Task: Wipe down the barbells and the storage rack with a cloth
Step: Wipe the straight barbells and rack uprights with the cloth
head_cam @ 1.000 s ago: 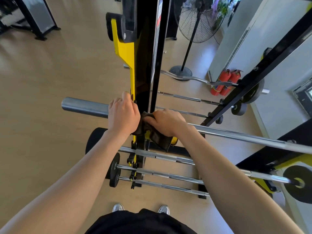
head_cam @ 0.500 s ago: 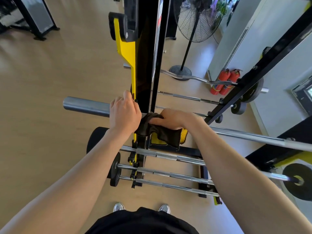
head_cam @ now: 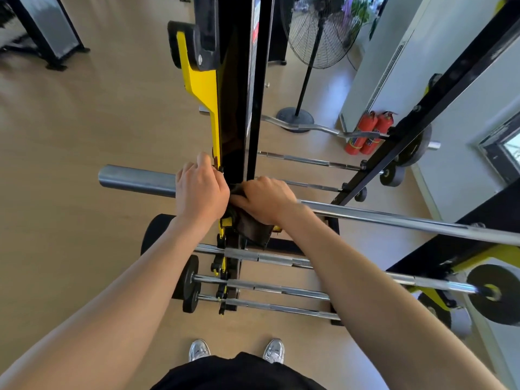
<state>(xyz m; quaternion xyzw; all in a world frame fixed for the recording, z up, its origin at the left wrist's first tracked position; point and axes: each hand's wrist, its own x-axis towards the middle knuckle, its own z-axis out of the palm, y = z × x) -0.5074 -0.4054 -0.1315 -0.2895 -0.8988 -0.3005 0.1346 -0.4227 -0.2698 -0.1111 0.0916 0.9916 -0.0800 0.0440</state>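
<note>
head view, my left hand (head_cam: 201, 192) grasping the barbell (head_cam: 138, 181) beside the rack post (head_cam: 236, 122), right hand (head_cam: 267, 202) just beside, clutching one dark cloth (head_cam: 253, 233) on it, three lower barbells (head_cam: 267, 288) beneath

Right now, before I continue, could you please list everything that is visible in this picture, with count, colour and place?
storage rack: one, black and yellow, upright in the centre.
top barbell: one, chrome, lying across the storage rack.
cloth: one, dark brown, where the top barbell meets the storage rack.
lower barbells: three, chrome, low on the storage rack.
curl bar: one, chrome, behind the storage rack.
fan: one, black, top right.
fire extinguishers: two, red, by the right wall.
shoes: two, silver, bottom centre.
left hand: one, grips the top barbell.
right hand: one, holds the cloth.
</note>
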